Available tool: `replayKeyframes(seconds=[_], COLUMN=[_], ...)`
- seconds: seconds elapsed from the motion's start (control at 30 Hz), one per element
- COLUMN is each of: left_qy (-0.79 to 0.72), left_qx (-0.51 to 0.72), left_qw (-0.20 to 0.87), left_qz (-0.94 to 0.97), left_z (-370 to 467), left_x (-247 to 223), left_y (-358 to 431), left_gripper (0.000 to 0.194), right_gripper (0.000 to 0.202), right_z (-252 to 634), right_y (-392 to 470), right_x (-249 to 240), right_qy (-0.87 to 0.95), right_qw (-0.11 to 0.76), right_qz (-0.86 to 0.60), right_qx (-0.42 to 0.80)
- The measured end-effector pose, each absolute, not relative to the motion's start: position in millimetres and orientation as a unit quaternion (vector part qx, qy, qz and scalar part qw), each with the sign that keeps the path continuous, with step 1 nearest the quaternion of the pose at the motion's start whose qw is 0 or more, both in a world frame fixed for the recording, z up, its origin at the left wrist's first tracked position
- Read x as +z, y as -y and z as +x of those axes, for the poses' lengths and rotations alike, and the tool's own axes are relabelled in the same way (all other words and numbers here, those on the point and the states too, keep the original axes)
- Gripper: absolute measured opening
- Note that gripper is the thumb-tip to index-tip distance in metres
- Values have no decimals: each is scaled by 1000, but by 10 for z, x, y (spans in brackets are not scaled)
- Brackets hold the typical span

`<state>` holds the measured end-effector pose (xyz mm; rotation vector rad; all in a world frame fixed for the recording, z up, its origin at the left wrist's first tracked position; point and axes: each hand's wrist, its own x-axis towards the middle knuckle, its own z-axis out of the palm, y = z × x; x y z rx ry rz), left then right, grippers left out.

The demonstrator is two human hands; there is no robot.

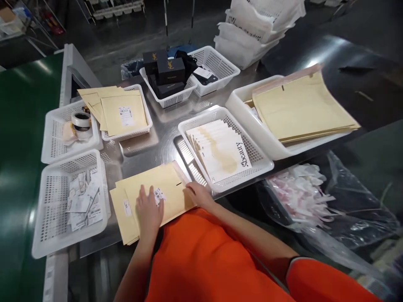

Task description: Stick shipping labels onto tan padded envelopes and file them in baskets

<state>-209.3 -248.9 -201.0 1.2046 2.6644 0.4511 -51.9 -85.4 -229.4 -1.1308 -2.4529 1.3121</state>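
Observation:
A yellow padded envelope (170, 176) lies on top of other envelopes (118, 205) at the table's front edge, against my body. My left hand (149, 212) rests on it with fingers spread, beside a white barcode label (159, 195). At the envelope's right end, near its flap strip, my right hand (200, 196) is closed on the edge with bent fingers; part of its grip is hidden. A second label (127, 207) shows on an envelope below, to the left.
Right of my hands, a white basket (267, 167) holds printed white cards; behind it, a bin (233, 100) holds large envelopes. Left are baskets of slips (39, 235), tape rolls (44, 147) and labelled envelopes (150, 121). Black boxes (171, 71) stand behind. A plastic-lined bin (355, 209) sits lower right.

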Motion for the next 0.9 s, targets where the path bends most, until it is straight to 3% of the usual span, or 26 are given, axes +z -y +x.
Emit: replayKeyframes(seconds=[0.1,0.23,0.37,0.57,0.63,0.73,0.77,0.9], left_qy=[-875,-886,-882,-874,-865,-865,-865,-867], left_qx=[72,6,-15,-9,-15,-19,-18,-11], left_qw=[90,115,119,78,98,126,129,128], left_qz=[470,450,456,479,491,485,485,481], left_z=[-1874,-1933,-2129,-2166,-2150,-2136,-2131,-2109], left_x=[-2230,-2492,-2547,-2532,-2574,-2642,-2657,-2673], left_y=[2162,2209,2448,2544,2546,2551,2549,2500], left_gripper=[65,64,62,61,59,60,60,67], right_gripper=[20,43,34,12,17,37,43,41], right_z=[-224,13,-16,-337,-350,-105,17,208], right_y=[895,907,916,947,766,252,73,-150], right_x=[-2313,-2365,-2420,-2468,-2257,-1640,-1412,-953], right_qy=[907,976,984,958,909,739,690,671], right_qw=[27,-26,-67,-65,21,252,291,182], right_qz=[-268,-157,-117,-121,-204,-402,-430,-351], right_qx=[322,150,115,251,362,478,505,627])
